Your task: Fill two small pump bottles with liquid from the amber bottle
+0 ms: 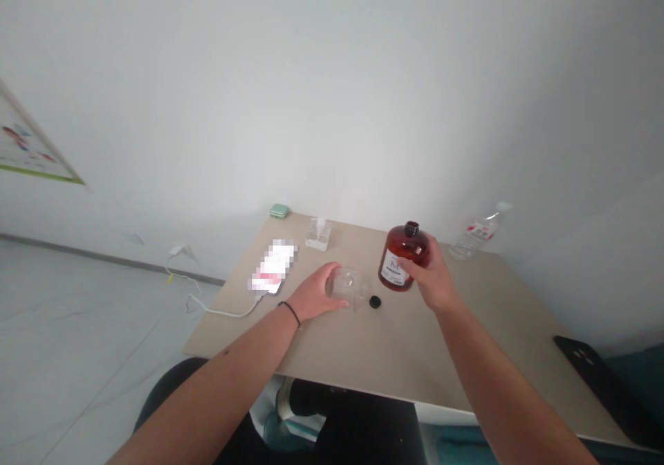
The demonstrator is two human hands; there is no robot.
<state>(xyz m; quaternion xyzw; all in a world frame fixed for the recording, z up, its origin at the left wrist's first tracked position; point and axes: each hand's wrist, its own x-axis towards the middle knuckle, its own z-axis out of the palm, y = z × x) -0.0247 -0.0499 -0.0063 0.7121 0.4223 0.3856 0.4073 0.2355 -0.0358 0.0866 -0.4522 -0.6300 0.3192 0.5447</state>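
My right hand [430,275] is closed around the side of an amber bottle [407,243] with a white label. The bottle is nearly upright, its dark neck uncapped. Over the table, my left hand [317,292] curls its fingers and thumb round a clear glass [348,286], whose see-through outline is faint. Between the glass and the bottle, a small round black cap [375,302] lies on the tabletop.
A beige table [415,361] stands against a white wall. On it are a lit phone [274,266] with a white cable, a clear box [318,235], a green case [279,211], a tilted plastic water bottle [477,235] and a black object [596,375] at right.
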